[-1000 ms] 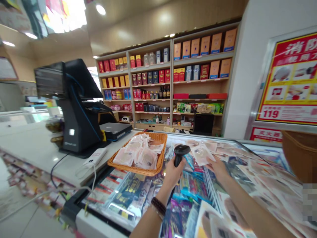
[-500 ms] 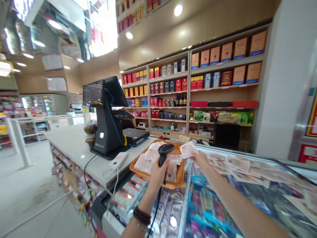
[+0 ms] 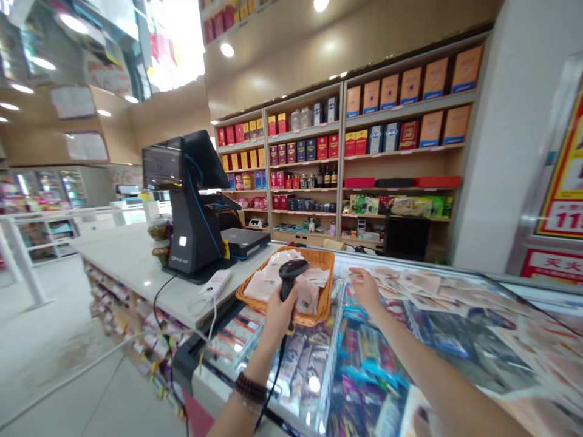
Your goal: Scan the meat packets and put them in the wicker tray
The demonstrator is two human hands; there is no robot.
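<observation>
"As we look down over the counter, what does our left hand [image 3: 281, 312] hold?"

"A black barcode scanner [image 3: 288, 280]. Our fingers [image 3: 279, 306] wrap firmly around its handle, with its head tipped up and away from us. A cable [image 3: 273, 373] drops from it toward the lower middle of the frame, and beaded bracelets [image 3: 249, 388] circle our wrist."

"And our right hand [image 3: 367, 290]?"

"It reaches out over the glass display case [image 3: 336, 358], its fingers loosely spread and pinching nothing that we can see. Nearest to it, pale packets [image 3: 421, 283] lie scattered across the glass, toward the right of the frame."

"What sits by the scanner?"

"A wicker basket [image 3: 325, 261] of similar packets [image 3: 262, 285], at the centre of the frame. From where we stand, the scanner overlaps it."

"And farther off?"

"On the white counter [image 3: 122, 267] at the left stand a black till terminal [image 3: 194, 224], a flat dark device [image 3: 246, 241] and a small white device [image 3: 215, 284]. Shelves [image 3: 350, 182] of boxes and bottles fill the upper right, and a red and yellow sign [image 3: 565, 182] runs along the right edge."
</observation>
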